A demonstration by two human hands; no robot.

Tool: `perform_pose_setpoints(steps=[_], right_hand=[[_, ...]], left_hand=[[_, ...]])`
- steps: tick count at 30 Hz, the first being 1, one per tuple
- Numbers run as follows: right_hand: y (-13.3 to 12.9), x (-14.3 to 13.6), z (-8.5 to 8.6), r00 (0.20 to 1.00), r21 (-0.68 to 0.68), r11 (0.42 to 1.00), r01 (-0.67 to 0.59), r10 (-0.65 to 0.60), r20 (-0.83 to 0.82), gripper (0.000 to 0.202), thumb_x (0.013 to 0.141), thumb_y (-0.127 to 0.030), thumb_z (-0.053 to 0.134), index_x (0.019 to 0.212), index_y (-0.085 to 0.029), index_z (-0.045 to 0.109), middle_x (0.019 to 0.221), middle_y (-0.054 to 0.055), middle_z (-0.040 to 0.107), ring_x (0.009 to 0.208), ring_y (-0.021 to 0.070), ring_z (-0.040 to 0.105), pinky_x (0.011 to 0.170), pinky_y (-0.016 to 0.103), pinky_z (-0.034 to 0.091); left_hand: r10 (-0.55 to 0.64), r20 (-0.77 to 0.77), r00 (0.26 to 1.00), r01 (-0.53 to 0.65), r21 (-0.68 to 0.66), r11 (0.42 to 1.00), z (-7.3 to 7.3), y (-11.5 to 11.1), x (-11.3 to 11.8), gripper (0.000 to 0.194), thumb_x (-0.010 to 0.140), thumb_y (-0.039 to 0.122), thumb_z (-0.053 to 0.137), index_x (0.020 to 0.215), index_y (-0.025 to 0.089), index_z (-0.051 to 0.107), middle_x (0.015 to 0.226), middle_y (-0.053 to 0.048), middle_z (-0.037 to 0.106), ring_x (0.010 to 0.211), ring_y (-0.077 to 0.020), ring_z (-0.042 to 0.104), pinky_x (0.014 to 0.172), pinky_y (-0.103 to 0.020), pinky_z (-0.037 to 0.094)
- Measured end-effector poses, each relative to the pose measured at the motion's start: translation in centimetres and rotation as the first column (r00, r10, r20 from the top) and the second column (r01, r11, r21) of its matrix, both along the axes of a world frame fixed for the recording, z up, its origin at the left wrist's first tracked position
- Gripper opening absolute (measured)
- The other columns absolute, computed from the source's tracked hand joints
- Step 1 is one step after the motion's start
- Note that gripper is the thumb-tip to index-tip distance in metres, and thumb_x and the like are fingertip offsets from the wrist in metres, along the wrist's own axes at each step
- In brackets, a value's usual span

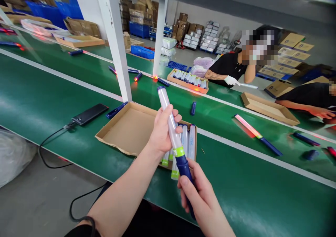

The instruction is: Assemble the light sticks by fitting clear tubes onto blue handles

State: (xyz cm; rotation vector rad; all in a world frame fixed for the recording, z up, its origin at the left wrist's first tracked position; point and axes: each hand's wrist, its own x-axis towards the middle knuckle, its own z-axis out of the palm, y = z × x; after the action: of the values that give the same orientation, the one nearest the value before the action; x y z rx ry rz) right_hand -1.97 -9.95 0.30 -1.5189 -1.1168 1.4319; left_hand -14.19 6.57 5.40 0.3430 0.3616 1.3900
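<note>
A light stick with a clear tube, a green label band and a dark blue handle is held slantwise in both hands. My left hand is wrapped round its clear tube. Lower down, my right hand grips the blue handle, fingers closed. The tube looks unlit. Behind and beneath the stick, an open cardboard box has several clear tubes with green bands at its right end; its left part shows bare cardboard. My hands partly hide these tubes.
Left of the box lie a black phone with a cable and a blue handle. A lit stick and several handles rest on the green belt. White posts rise beyond. Across it, a gloved person holds a tube near a filled box.
</note>
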Motion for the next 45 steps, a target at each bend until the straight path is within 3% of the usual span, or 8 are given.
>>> perform_pose_setpoints(steps=[7, 14, 17, 20, 23, 31, 36, 45], right_hand=[[-0.4, -0.1, -0.1, 0.999, -0.029, 0.999, 0.021, -0.02, 0.026, 0.069, 0.102, -0.069, 0.06, 0.157, -0.03, 0.049, 0.083, 0.0, 0.064, 0.067, 0.0202, 0.059, 0.062, 0.033, 0.052], [-0.8, 0.1, -0.9, 0.991, -0.098, 0.99, 0.104, -0.112, -0.074, 0.078, 0.094, -0.076, 0.066, 0.156, -0.03, 0.051, 0.085, 0.001, 0.067, 0.063, 0.0188, 0.059, 0.058, 0.031, 0.052], [-0.4, 0.1, -1.2, 0.959, -0.156, 0.971, 0.179, -0.207, -0.194, 0.072, 0.09, -0.077, 0.072, 0.142, -0.028, 0.061, 0.084, 0.001, 0.067, 0.061, 0.0159, 0.056, 0.054, 0.027, 0.048], [0.2, 0.0, -0.9, 0.899, -0.184, 0.978, 0.097, -0.166, -0.404, 0.061, 0.089, -0.068, 0.08, 0.128, -0.025, 0.067, 0.087, 0.002, 0.068, 0.061, 0.0131, 0.056, 0.048, 0.022, 0.044], [0.6, 0.0, -0.5, 0.852, -0.16, 0.985, 0.064, -0.138, -0.504, 0.063, 0.088, -0.063, 0.084, 0.135, -0.026, 0.063, 0.091, 0.002, 0.068, 0.062, 0.0124, 0.057, 0.046, 0.019, 0.043], [1.5, 0.1, -1.9, 0.912, -0.008, 1.0, -0.017, 0.012, -0.409, 0.061, 0.098, -0.077, 0.059, 0.088, -0.017, 0.062, 0.059, -0.005, 0.055, 0.041, 0.0063, 0.042, 0.04, 0.018, 0.032], [0.4, -0.6, -3.0, 0.934, 0.009, 1.0, 0.017, -0.013, -0.357, 0.059, 0.104, -0.074, 0.051, 0.093, -0.017, 0.063, 0.062, -0.005, 0.055, 0.044, 0.0062, 0.043, 0.044, 0.019, 0.033], [0.1, -1.4, -1.7, 0.95, 0.013, 0.999, 0.038, -0.033, -0.31, 0.058, 0.097, -0.076, 0.059, 0.09, -0.019, 0.063, 0.062, -0.004, 0.055, 0.045, 0.0088, 0.043, 0.045, 0.023, 0.034]], left_hand=[[-0.029, 0.193, 0.981, 0.029, 0.0, 1.0, -0.5, 0.1, -0.4, 0.013, 0.103, 0.03, 0.064, 0.101, 0.021, 0.056, 0.08, 0.006, 0.047, 0.06, -0.0063, 0.052, 0.037, -0.012, 0.039], [-0.007, 0.162, 0.987, 0.018, -0.066, 0.998, -0.6, 0.3, -0.7, 0.022, 0.111, 0.038, 0.048, 0.101, 0.021, 0.058, 0.079, 0.005, 0.049, 0.057, -0.0071, 0.051, 0.038, -0.014, 0.04], [0.005, 0.143, 0.99, 0.007, -0.088, 0.996, -0.7, 0.4, -0.8, 0.023, 0.111, 0.038, 0.046, 0.101, 0.021, 0.058, 0.077, 0.005, 0.048, 0.056, -0.0072, 0.051, 0.038, -0.014, 0.039], [0.011, 0.134, 0.991, 0.002, -0.095, 0.995, -0.9, 0.5, -0.9, 0.023, 0.111, 0.037, 0.045, 0.1, 0.021, 0.057, 0.076, 0.005, 0.046, 0.055, -0.0071, 0.05, 0.038, -0.014, 0.038], [0.016, 0.13, 0.991, -0.001, -0.109, 0.994, -1.1, 0.6, -1.0, 0.024, 0.111, 0.038, 0.044, 0.098, 0.021, 0.056, 0.077, 0.005, 0.045, 0.055, -0.0072, 0.049, 0.037, -0.014, 0.037], [0.039, 0.092, 0.995, -0.028, -0.118, 0.993, -2.3, 0.3, -1.5, 0.023, 0.11, 0.035, 0.045, 0.097, 0.021, 0.057, 0.078, 0.005, 0.044, 0.056, -0.0077, 0.049, 0.039, -0.015, 0.039], [0.005, 0.136, 0.991, 0.011, -0.113, 0.994, -2.6, 0.1, -2.1, 0.024, 0.11, 0.036, 0.045, 0.095, 0.02, 0.056, 0.077, 0.005, 0.043, 0.056, -0.0075, 0.048, 0.038, -0.014, 0.039], [-0.031, 0.171, 0.985, 0.044, -0.074, 0.996, -2.1, -0.3, -2.4, 0.033, 0.112, 0.042, 0.045, 0.089, 0.02, 0.054, 0.079, 0.004, 0.047, 0.057, -0.0067, 0.05, 0.037, -0.013, 0.037]])
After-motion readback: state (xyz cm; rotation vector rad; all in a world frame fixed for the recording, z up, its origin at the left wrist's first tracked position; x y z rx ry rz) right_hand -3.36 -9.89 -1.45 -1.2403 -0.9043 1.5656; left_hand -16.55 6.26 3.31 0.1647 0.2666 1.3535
